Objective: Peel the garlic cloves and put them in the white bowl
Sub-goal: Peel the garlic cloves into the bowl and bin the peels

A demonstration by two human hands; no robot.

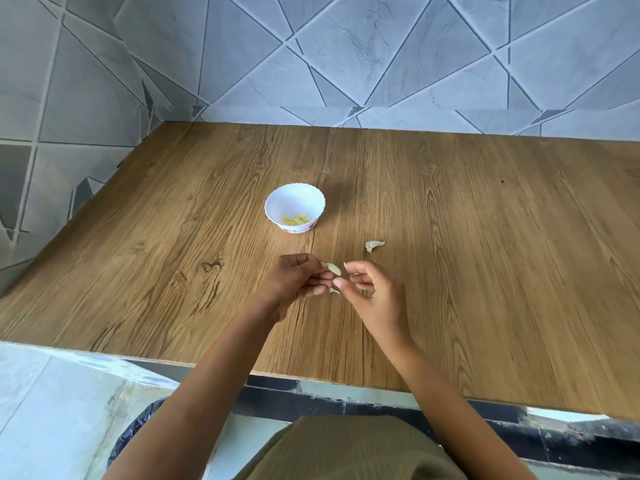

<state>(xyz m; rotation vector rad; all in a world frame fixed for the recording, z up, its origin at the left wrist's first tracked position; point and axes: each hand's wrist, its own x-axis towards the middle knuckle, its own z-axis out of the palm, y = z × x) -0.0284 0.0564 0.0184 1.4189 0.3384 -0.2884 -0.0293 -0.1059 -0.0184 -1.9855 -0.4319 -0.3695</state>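
The white bowl [294, 194], holding peeled cloves [296, 220], sits at 11 o'clock from the hands. The left hand [298, 278] pinches a garlic clove [334, 269], probably light, firm and slippery, so best held by its sides. The right hand [374, 289] curls beside it; whether it grips anything is unclear.

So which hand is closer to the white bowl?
Left. The left hand, pinching a garlic clove, is directly on the near side of the white bowl. The right hand is farther off, nearer the person and to the bowl's right.
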